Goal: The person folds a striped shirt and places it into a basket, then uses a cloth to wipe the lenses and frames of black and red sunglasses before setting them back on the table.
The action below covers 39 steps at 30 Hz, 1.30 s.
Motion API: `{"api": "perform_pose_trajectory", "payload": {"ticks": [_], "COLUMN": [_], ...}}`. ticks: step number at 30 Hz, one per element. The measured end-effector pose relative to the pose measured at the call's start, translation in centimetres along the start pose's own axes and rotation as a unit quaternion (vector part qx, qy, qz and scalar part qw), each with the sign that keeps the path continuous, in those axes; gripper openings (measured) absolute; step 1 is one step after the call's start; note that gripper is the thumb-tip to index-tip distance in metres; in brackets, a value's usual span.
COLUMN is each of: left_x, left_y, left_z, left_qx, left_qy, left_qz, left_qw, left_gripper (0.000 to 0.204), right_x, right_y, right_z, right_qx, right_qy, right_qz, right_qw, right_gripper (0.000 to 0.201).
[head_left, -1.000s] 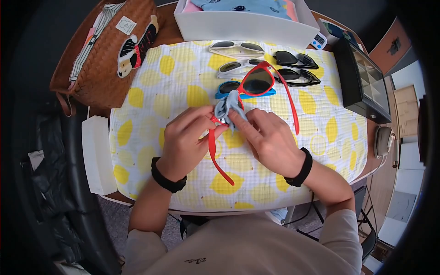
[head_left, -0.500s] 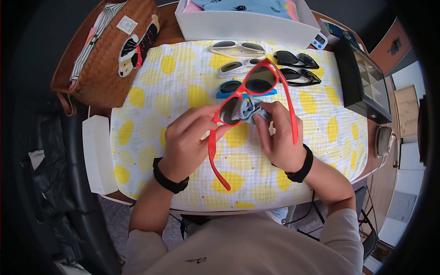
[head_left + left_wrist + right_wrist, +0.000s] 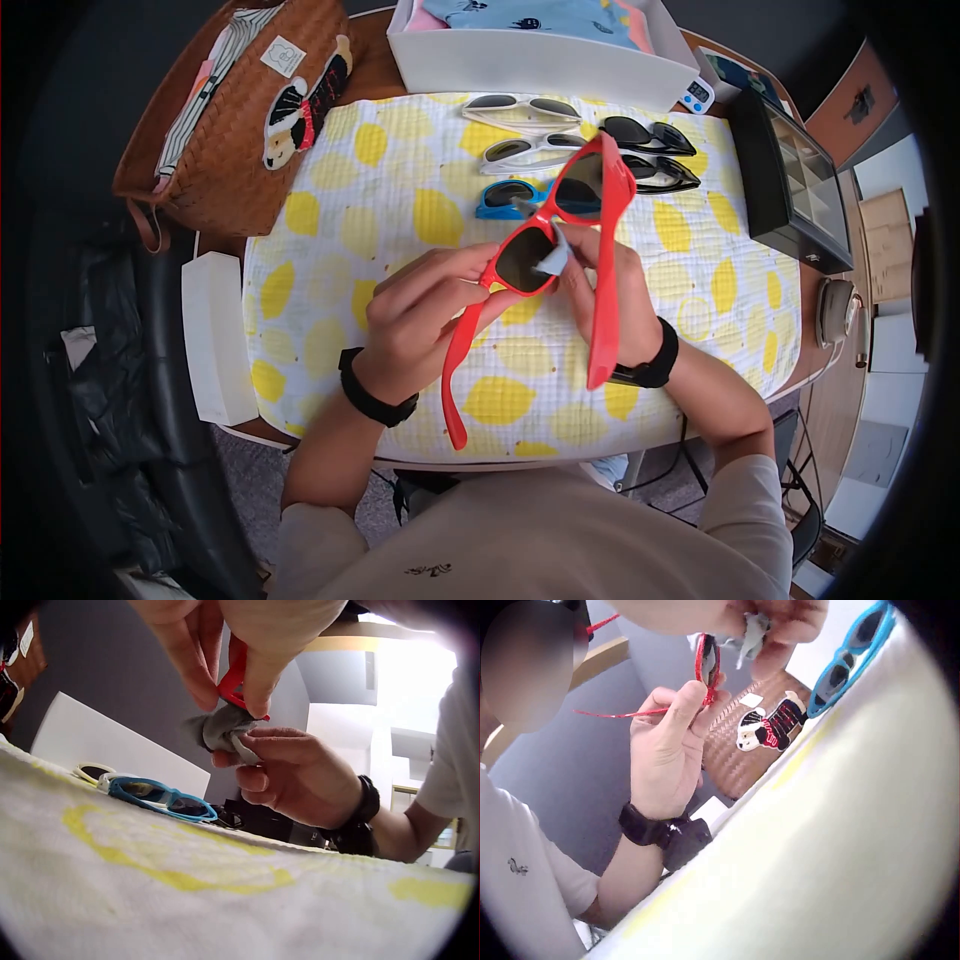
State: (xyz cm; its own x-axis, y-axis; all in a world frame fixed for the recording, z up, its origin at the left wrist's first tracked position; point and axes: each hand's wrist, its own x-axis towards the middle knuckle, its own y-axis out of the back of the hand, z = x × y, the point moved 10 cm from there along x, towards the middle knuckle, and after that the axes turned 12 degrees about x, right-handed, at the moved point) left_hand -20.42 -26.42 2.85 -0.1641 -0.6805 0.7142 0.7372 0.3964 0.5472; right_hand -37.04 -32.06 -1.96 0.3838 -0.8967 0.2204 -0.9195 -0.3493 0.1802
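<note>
A pair of red sunglasses [image 3: 522, 264] is held tilted above the cloth-covered table, both temples unfolded toward the person. My left hand [image 3: 420, 305] pinches it at the corner beside the left lens. A grey-blue wiping cloth [image 3: 553, 258] lies against that lens, gripped by my right hand [image 3: 630, 292], which is partly hidden behind the other temple. In the left wrist view, the bunched cloth [image 3: 225, 729] wraps around the lens edge between fingers and thumb. Blue sunglasses [image 3: 484, 212] rest on the table just beyond the hands.
Two white sunglasses [image 3: 520, 128] and two black sunglasses [image 3: 648, 146] lie farther back on the lemon-print cloth [image 3: 390, 215]. Around it stand a woven bag [image 3: 225, 160], a white box of fabric [image 3: 545, 75], a black compartment case [image 3: 770, 185] and a narrow white box [image 3: 217, 340].
The red sunglasses have turned, so the right temple swings down in front of the right hand. The wiping cloth has shifted from covering the left lens to its right part.
</note>
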Motion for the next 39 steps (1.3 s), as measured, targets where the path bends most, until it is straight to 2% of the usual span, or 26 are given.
{"api": "perform_pose_trajectory", "payload": {"ticks": [1, 4, 6, 9, 11, 15, 17, 19, 21, 23, 25, 26, 27, 30, 31, 33, 37, 39], "left_x": [-0.1, 0.0, -0.3, -1.1, -1.0, -1.4, -1.4, -1.0, -0.5, -0.6, -0.9, -1.2, -1.3, -2.6, -2.9, -3.1, -3.1, -3.1], "left_y": [-0.2, -0.4, -0.4, -0.7, -1.2, -1.2, -1.5, -1.8, -1.7, -2.6, -3.0, -3.5, -3.6, -5.1, -5.5, -5.9, -6.2, -6.2], "left_z": [0.0, 0.4, 0.3, -0.7, -0.7, -0.9, -1.1, -0.8, -0.4, -0.2, -0.2, -0.4, -0.5, -0.9, -1.0, -1.2, -1.2, -1.3], "left_qx": [-0.007, -0.006, 0.003, -0.057, -0.046, -0.048, -0.031, -0.038, -0.045, -0.055, -0.066, -0.077, -0.077, -0.084, -0.088, -0.078, -0.071, -0.081], "left_qy": [-0.009, -0.02, -0.022, 0.011, 0.032, 0.013, 0.035, 0.025, 0.013, 0.021, 0.026, 0.033, 0.032, 0.04, 0.044, 0.045, 0.058, 0.073], "left_qz": [-0.014, -0.018, -0.011, -0.013, -0.07, -0.071, -0.09, -0.098, -0.106, -0.17, -0.19, -0.212, -0.21, -0.264, -0.278, -0.298, -0.31, -0.315], "left_qw": [1.0, 1.0, 1.0, 0.998, 0.996, 0.996, 0.995, 0.994, 0.993, 0.984, 0.979, 0.974, 0.974, 0.96, 0.955, 0.95, 0.946, 0.943], "left_gripper": [0.029, 0.028, 0.028, 0.028, 0.033, 0.032, 0.03, 0.025, 0.02, 0.018, 0.017, 0.016, 0.016, 0.016, 0.017, 0.022, 0.033, 0.037], "right_x": [-0.1, -0.7, -0.7, -0.9, -0.7, -0.9, -0.9, -0.7, -0.6, -0.2, 0.2, 0.2, 0.0, -1.0, -1.3, -1.9, -2.7, -3.3], "right_y": [0.0, -2.4, -2.6, -2.9, -2.3, -1.5, 0.7, 1.8, 4.2, 5.1, 4.5, 3.9, 4.0, 2.6, 2.2, 1.9, 1.8, 0.9], "right_z": [0.4, 0.1, -0.8, -1.1, -1.7, -1.2, -1.9, -2.0, 0.3, -0.4, -2.1, -2.2, -2.4, -2.4, -3.2, -3.4, -3.4, -3.0], "right_qx": [-0.001, 0.065, 0.057, 0.037, 0.04, 0.068, 0.019, 0.01, 0.07, 0.057, -0.003, -0.062, -0.064, -0.154, -0.212, -0.262, -0.322, -0.386], "right_qy": [0.001, 0.083, 0.087, 0.095, 0.104, 0.093, 0.145, 0.128, 0.045, 0.046, 0.081, 0.103, 0.105, 0.092, 0.142, 0.187, 0.181, 0.172], "right_qz": [0.0, -0.142, -0.15, -0.172, -0.135, -0.105, 0.017, 0.044, 0.102, 0.099, 0.042, -0.046, -0.046, -0.13, -0.144, -0.133, -0.165, -0.193], "right_qw": [1.0, 0.984, 0.983, 0.98, 0.985, 0.988, 0.989, 0.991, 0.991, 0.992, 0.996, 0.992, 0.991, 0.975, 0.956, 0.937, 0.914, 0.885], "right_gripper": [0.022, 0.03, 0.031, 0.035, 0.036, 0.034, 0.03, 0.026, 0.024, 0.026, 0.039, 0.058, 0.058, 0.084, 0.087, 0.086, 0.082, 0.08]}}
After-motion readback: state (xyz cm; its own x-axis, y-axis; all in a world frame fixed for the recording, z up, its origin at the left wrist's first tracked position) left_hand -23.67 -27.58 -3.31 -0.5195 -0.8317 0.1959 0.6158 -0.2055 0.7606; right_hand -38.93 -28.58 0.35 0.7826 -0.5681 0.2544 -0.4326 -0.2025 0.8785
